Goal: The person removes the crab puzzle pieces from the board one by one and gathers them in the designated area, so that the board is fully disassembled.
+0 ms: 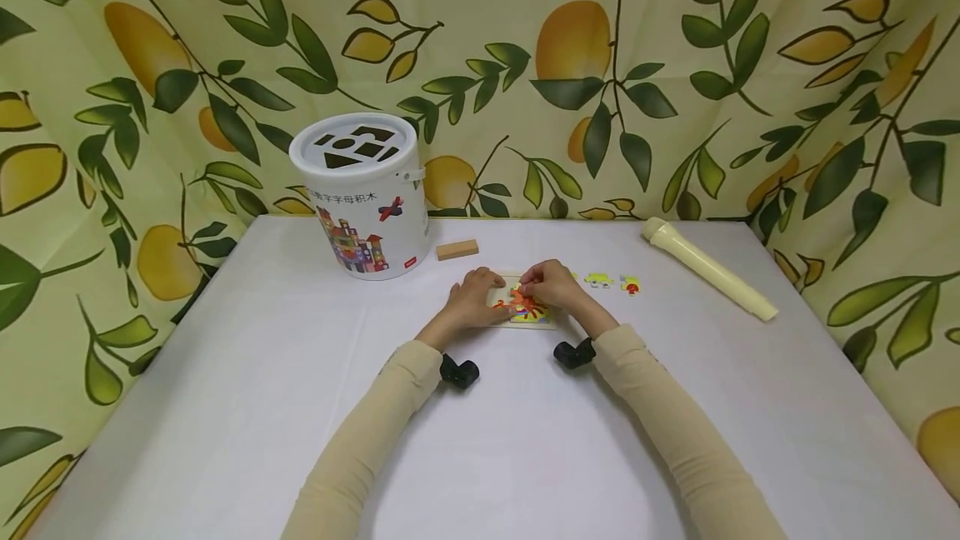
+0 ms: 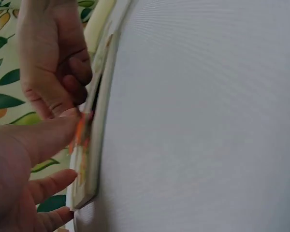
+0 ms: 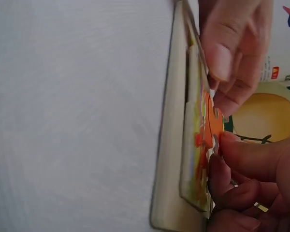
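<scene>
A small jigsaw puzzle tray (image 1: 534, 326) lies on the white table between both hands. Colourful joined pieces in red, orange and yellow fill part of it, while a pale bare area shows at its left. My left hand (image 1: 472, 298) rests at the tray's left side, its thumb extended over the pieces and its other fingers spread along the edge. Between thumb and fingers, my right hand (image 1: 557, 284) pinches an orange puzzle piece (image 3: 216, 123) just above the tray. Loose yellow puzzle pieces, one (image 1: 598, 280) with white and one (image 1: 630, 284) with red, lie right of that hand.
A white lidded bucket (image 1: 367, 215) with shape cutouts stands at the back left. Beside it lies a wooden block (image 1: 457, 250). To the right is a long cream rod (image 1: 708, 269) with a thicker end. A leaf-patterned curtain (image 1: 495, 123) borders the table.
</scene>
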Demonstrator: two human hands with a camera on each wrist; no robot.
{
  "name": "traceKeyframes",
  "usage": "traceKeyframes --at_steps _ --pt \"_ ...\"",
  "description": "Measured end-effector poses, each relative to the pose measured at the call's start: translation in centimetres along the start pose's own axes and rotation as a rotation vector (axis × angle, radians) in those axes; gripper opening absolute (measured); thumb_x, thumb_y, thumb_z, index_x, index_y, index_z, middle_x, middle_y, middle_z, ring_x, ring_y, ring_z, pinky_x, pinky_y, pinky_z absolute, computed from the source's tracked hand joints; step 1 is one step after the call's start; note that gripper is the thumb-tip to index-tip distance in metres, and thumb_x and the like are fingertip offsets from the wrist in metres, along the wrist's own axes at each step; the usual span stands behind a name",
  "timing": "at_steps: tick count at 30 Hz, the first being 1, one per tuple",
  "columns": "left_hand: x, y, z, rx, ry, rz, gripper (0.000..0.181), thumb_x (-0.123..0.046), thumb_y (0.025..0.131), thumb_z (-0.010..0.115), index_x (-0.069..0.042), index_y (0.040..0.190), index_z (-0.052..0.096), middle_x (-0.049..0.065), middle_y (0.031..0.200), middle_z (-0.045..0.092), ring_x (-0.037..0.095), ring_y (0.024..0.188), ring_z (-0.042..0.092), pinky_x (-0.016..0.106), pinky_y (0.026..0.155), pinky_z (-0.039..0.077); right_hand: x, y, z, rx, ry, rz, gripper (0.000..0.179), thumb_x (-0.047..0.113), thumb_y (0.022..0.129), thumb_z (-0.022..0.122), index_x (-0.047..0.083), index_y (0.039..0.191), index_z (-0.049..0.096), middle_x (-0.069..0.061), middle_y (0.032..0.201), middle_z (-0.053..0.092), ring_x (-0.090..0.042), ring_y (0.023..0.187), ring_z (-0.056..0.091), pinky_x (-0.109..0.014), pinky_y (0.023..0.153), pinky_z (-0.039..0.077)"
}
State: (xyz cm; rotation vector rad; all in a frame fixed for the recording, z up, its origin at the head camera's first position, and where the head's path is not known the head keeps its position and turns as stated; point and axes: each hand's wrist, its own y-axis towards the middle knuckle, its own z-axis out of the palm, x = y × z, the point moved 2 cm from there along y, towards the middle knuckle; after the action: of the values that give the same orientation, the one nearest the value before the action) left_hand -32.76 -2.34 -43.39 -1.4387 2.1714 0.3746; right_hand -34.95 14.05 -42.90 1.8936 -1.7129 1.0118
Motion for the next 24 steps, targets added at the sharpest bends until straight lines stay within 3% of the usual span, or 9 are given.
traceKeyframes --at_steps 9,17,24 --pt "-0.29 -0.21 0.43 -0.071 0.004 -0.022 0.048 -0.034 0.079 0.07 -0.01 0.116 0.052 0.008 0.132 0.044 0.027 0.13 0.034 0.061 0.106 0.021 0.05 0.02 0.2 -0.022 -0.023 0.015 0.016 0.013 0.085 0.064 0.002 0.096 0.067 -0.008 0.087 0.063 -0.017 0.078 0.051 -0.022 0.067 0.041" --pt "-0.18 -0.22 0.64 -0.082 -0.004 -0.034 0.051 -0.036 0.077 0.073 -0.011 0.115 0.05 0.006 0.129 0.043 0.026 0.133 0.03 0.06 0.107 0.018 0.14 0.04 0.21 -0.045 -0.034 -0.022 0.015 0.011 0.084 0.062 0.001 0.094 0.067 -0.006 0.08 0.063 -0.014 0.072 0.051 -0.02 0.061 0.04" --pt "-0.25 -0.11 0.65 -0.072 -0.007 -0.034 0.051 -0.034 0.076 0.073 -0.011 0.114 0.049 0.006 0.127 0.044 0.025 0.132 0.03 0.06 0.107 0.018 0.34 0.08 -0.02 -0.014 -0.017 0.001 0.016 0.012 0.085 0.062 0.0 0.095 0.066 -0.007 0.082 0.062 -0.014 0.074 0.051 -0.02 0.061 0.04"
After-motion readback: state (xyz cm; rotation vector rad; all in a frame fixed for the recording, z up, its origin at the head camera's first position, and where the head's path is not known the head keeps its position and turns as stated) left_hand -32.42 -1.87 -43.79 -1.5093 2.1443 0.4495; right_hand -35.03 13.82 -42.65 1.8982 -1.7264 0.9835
